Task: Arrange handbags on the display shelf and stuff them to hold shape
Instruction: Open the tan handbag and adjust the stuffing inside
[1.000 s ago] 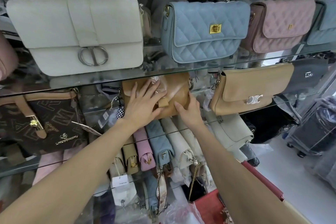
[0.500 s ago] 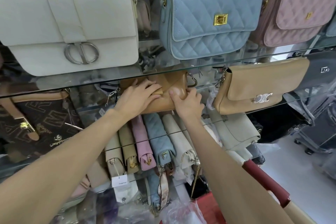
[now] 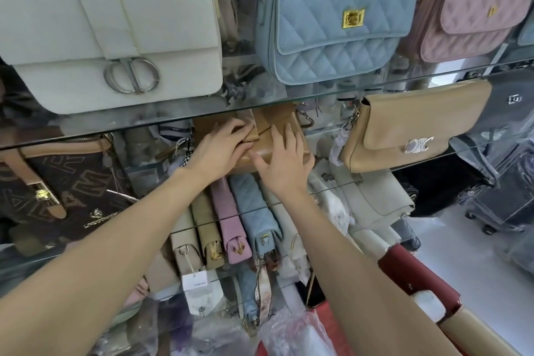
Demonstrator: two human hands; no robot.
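A tan leather handbag (image 3: 276, 127) stands on the middle glass shelf (image 3: 372, 182), partly hidden under the upper glass shelf (image 3: 173, 121). My left hand (image 3: 221, 146) lies on its left half, fingers curled over the flap's clasp tab. My right hand (image 3: 284, 157) presses flat on the bag's front with fingers spread. The bag's lower edge is hidden behind both hands.
On the upper shelf stand a white bag (image 3: 115, 37), a blue quilted bag (image 3: 332, 23) and a pink quilted bag (image 3: 474, 6). A beige bag (image 3: 410, 127) sits right of the tan one, a brown patterned bag (image 3: 57, 185) left. Several small bags (image 3: 231, 220) line the shelf below.
My right hand has opened from a curled grip at the bag's flap to a flat, spread press on its front. The view has moved closer to the shelf.
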